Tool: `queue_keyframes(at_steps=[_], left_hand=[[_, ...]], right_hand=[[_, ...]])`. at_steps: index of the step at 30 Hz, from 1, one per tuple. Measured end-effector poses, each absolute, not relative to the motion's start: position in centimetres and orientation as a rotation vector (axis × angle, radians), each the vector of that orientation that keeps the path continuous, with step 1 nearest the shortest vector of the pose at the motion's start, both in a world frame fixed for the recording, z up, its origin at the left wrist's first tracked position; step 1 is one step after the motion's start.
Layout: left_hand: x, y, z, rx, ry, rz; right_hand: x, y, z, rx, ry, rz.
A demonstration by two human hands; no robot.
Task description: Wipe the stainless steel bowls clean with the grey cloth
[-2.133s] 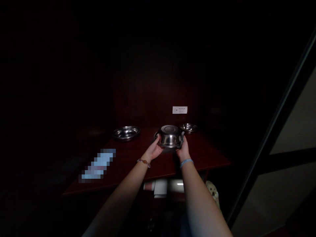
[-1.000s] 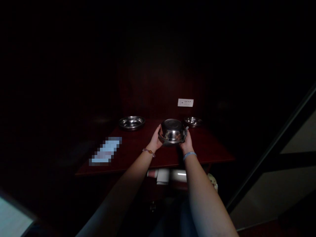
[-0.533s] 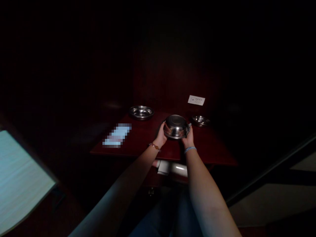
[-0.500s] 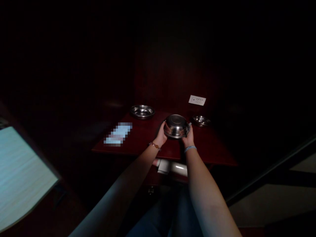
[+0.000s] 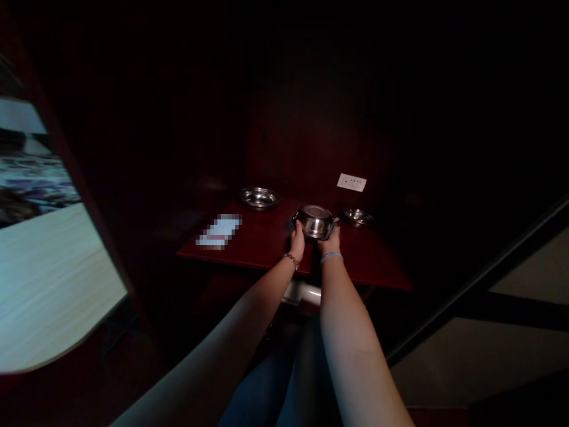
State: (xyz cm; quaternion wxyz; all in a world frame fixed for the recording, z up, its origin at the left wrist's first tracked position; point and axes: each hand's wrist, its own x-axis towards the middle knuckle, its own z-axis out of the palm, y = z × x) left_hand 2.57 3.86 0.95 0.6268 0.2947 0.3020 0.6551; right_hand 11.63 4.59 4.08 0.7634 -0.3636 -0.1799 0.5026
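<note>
A shiny metal bowl (image 5: 315,220) is upside down over the dark red table, its base facing up. My left hand (image 5: 297,238) is closed on its near left side. At its right side, my right hand (image 5: 331,239) grips the bowl, with a greyish cloth-like piece (image 5: 334,226) between fingers and metal. Whether the bowl's rim touches the table I cannot tell. Beyond to the left lies a wide metal dish (image 5: 259,200), open side up. A smaller metal dish (image 5: 357,218) sits to the right of my hands.
A blurred-out pale rectangle (image 5: 219,231) lies on the red table (image 5: 262,252) at left. A white socket plate (image 5: 352,182) is at the back. Under the table's front edge is a white cylindrical thing (image 5: 306,292). A pale wooden tabletop (image 5: 57,279) stands at far left.
My left hand has shifted towards the bowl's near side, and more of the bowl's left edge shows. The view has turned slightly left, bringing more of the pale tabletop in.
</note>
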Motion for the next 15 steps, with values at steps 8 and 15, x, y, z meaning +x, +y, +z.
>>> queue_keyframes(at_steps=[8, 15], left_hand=[[1.9, 3.7, 0.6, 0.656, 0.762, 1.592], [1.6, 3.4, 0.5, 0.717, 0.812, 1.551]], right_hand=[[9.1, 4.8, 3.3, -0.868, -0.17, 1.132], [9.4, 4.0, 3.6, -0.944, -0.102, 1.135]])
